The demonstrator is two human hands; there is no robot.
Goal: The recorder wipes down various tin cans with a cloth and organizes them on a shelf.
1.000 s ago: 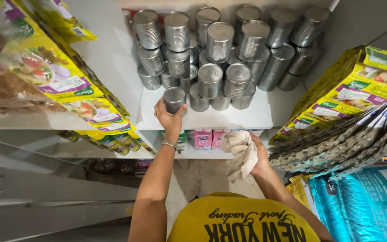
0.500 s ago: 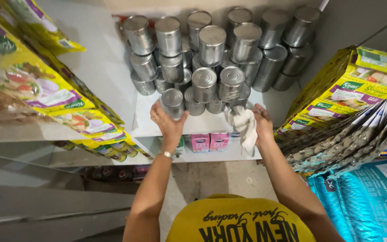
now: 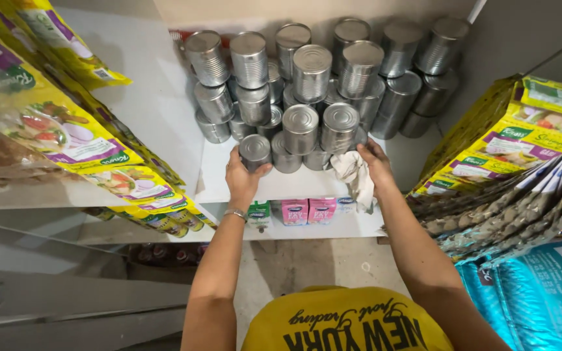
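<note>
Left hand (image 3: 242,177) wraps around a small silver metal can (image 3: 255,151) standing at the front of the white shelf (image 3: 229,185), touching the stack of unlabelled silver cans (image 3: 307,84) behind it. Right hand (image 3: 373,162) clutches a crumpled white cloth (image 3: 356,175) beside the stack. All cans are sealed. Small pink cartons (image 3: 308,211) sit on the shelf below.
</note>
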